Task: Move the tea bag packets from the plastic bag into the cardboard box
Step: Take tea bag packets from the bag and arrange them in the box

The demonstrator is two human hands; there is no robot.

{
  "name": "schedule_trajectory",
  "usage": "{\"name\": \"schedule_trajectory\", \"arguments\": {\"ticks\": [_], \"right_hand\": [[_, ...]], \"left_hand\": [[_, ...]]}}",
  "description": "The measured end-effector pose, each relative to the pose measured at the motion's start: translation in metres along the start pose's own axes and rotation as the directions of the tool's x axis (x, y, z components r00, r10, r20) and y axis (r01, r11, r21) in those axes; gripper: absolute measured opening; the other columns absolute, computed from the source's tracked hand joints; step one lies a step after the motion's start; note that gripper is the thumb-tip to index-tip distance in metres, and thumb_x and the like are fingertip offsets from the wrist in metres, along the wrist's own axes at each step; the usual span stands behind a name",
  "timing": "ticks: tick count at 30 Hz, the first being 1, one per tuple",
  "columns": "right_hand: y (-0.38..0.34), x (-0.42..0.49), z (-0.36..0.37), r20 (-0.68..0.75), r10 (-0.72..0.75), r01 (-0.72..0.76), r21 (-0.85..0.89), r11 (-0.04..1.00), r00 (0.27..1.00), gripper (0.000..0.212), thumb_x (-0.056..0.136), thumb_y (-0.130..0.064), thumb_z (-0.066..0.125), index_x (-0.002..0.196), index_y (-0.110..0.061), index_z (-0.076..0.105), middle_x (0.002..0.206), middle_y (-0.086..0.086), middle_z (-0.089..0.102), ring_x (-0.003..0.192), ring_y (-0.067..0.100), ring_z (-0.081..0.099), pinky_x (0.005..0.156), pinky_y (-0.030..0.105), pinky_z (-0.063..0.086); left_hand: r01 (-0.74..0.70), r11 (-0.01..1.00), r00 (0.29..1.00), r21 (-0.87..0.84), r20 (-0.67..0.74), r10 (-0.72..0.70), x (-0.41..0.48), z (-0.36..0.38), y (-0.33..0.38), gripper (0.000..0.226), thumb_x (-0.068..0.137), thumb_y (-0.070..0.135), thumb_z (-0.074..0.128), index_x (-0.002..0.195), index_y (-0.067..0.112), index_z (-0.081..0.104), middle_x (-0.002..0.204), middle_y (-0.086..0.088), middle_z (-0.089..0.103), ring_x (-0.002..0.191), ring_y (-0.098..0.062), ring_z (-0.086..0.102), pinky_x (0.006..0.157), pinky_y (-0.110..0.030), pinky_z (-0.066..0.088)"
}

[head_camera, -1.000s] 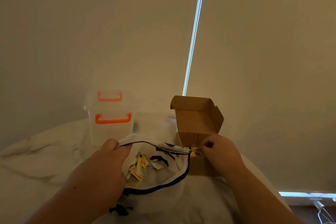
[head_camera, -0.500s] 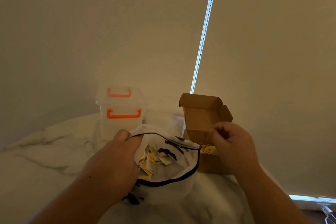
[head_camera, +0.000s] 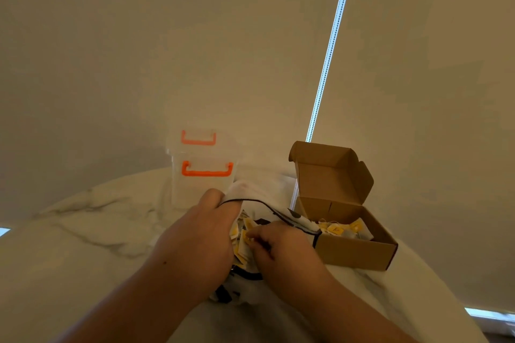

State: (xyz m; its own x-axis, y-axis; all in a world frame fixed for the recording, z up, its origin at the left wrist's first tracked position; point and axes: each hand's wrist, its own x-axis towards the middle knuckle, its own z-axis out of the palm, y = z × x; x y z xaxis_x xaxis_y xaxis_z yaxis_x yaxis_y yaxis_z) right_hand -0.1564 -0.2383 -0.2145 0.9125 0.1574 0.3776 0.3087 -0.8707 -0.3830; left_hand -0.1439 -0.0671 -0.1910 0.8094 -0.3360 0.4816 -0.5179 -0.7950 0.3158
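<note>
Holding the mouth of the plastic bag [head_camera: 295,216] open with my left grip [head_camera: 200,237], I have that hand clenched round the black-trimmed rim, pulling it up and toward me. My right grip [head_camera: 284,253] is inside the opening, its fingertips [head_camera: 250,241] curled down onto the heap of tea bag packets [head_camera: 246,224]. I cannot tell whether they have closed on a packet or only rest on the pile.

The bag lies slumped on the marble worktop [head_camera: 83,231], its far edge draped against the near corner of the cardboard box [head_camera: 356,255]. The box stands just to the right with its lid tipped back, and a small cluster of yellow-tagged packets [head_camera: 338,229] already lies in it. A clear tub with orange handles [head_camera: 206,172] stands behind the bag and plays no part.

I judge these packets to be very light, thin and papery, and probably slick enough to slide over one another. They look easy to crumple but hard to break. A flat pinch across the middle of one packet, or of a few stacked together, should hold better than nipping a corner. Some seem to carry strings and tags, which may snag a neighbour and drag it out. The bag is limp, so its mouth would sag shut if my left grip let go.
</note>
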Motion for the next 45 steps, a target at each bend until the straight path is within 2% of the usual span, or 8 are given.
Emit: {"name": "schedule_trajectory", "arguments": {"ticks": [3,5,9,19,25,30,39,45], "right_hand": [[0.003,0.01,0.011,0.054,0.127,-0.129,0.032,0.991,0.99,0.021,0.091,-0.041,0.058,0.097,-0.024,0.068,0.084,-0.004,0.065,0.074,0.01,0.06,0.071,0.031,0.055],[0.005,0.013,0.016,0.096,0.176,-0.181,0.046,0.982,0.98,0.025,0.085,-0.048,0.063,0.091,-0.024,0.066,0.082,-0.005,0.063,0.072,0.01,0.058,0.067,0.029,0.052],[0.011,0.012,0.024,0.166,0.238,-0.239,-0.016,0.971,0.957,0.037,0.088,-0.048,0.061,0.12,-0.031,0.06,0.107,-0.008,0.061,0.093,0.01,0.057,0.084,0.026,0.05],[0.016,0.01,0.022,0.221,0.274,-0.307,0.135,0.942,0.936,0.042,0.093,-0.04,0.06,0.135,-0.039,0.055,0.13,-0.014,0.057,0.116,0.007,0.053,0.094,0.019,0.04],[0.015,0.008,0.017,0.182,0.232,-0.261,0.152,0.953,0.955,0.03,0.097,-0.041,0.053,0.123,-0.033,0.065,0.104,-0.014,0.058,0.098,0.007,0.055,0.084,0.022,0.043],[0.001,0.005,-0.001,0.185,0.06,-0.054,-0.036,0.998,0.981,0.03,0.101,-0.033,0.047,0.124,-0.027,0.066,0.1,-0.002,0.065,0.089,0.015,0.06,0.084,0.031,0.052],[-0.011,-0.027,-0.058,-0.094,-0.122,0.136,0.157,0.978,0.988,0.02,0.092,-0.037,0.063,0.109,-0.039,0.073,0.089,-0.027,0.065,0.092,-0.003,0.059,0.075,0.011,0.049],[0.015,-0.029,-0.107,-0.47,0.007,0.13,0.258,0.957,0.883,0.009,0.085,-0.037,0.065,0.091,-0.037,0.071,0.084,-0.02,0.068,0.079,0.006,0.063,0.062,0.013,0.049]], "left_hand": [[-0.005,1.0,1.0,0.013,0.015,0.005,0.0,0.003,0.0,0.059,0.089,0.016,0.052,0.137,0.039,0.028,0.115,0.014,0.034,0.087,-0.011,0.054,0.073,-0.029,0.055],[-0.022,0.999,0.999,0.026,0.028,0.021,-0.001,0.005,0.001,0.059,0.089,0.016,0.051,0.137,0.038,0.027,0.116,0.014,0.034,0.09,-0.012,0.054,0.077,-0.03,0.055],[-0.038,0.998,0.998,0.043,0.043,0.036,-0.001,0.009,0.0,0.057,0.089,0.017,0.051,0.137,0.037,0.027,0.119,0.013,0.033,0.095,-0.012,0.054,0.082,-0.031,0.054],[-0.043,0.998,0.998,0.047,0.038,0.041,0.0,0.009,-0.001,0.056,0.089,0.02,0.053,0.137,0.039,0.03,0.119,0.015,0.035,0.093,-0.009,0.055,0.08,-0.027,0.054],[-0.035,0.999,0.999,0.033,0.042,0.034,0.0,0.009,-0.001,0.056,0.088,0.02,0.053,0.138,0.037,0.034,0.115,0.015,0.037,0.085,-0.008,0.055,0.076,-0.026,0.054],[-0.02,0.999,1.0,-0.025,0.018,0.021,0.001,0.003,-0.004,0.066,0.088,0.018,0.053,0.145,0.039,0.027,0.108,0.018,0.033,0.083,-0.007,0.053,0.073,-0.023,0.052],[0.03,1.0,0.999,0.002,0.033,-0.03,0.004,-0.001,-0.003,0.061,0.092,0.019,0.051,0.145,0.036,0.027,0.119,0.015,0.035,0.099,-0.007,0.052,0.084,-0.018,0.049],[0.033,0.999,0.998,-0.01,0.045,-0.032,0.005,-0.002,-0.007,0.064,0.091,0.018,0.05,0.145,0.038,0.024,0.117,0.016,0.034,0.095,-0.007,0.051,0.082,-0.019,0.05]]}}
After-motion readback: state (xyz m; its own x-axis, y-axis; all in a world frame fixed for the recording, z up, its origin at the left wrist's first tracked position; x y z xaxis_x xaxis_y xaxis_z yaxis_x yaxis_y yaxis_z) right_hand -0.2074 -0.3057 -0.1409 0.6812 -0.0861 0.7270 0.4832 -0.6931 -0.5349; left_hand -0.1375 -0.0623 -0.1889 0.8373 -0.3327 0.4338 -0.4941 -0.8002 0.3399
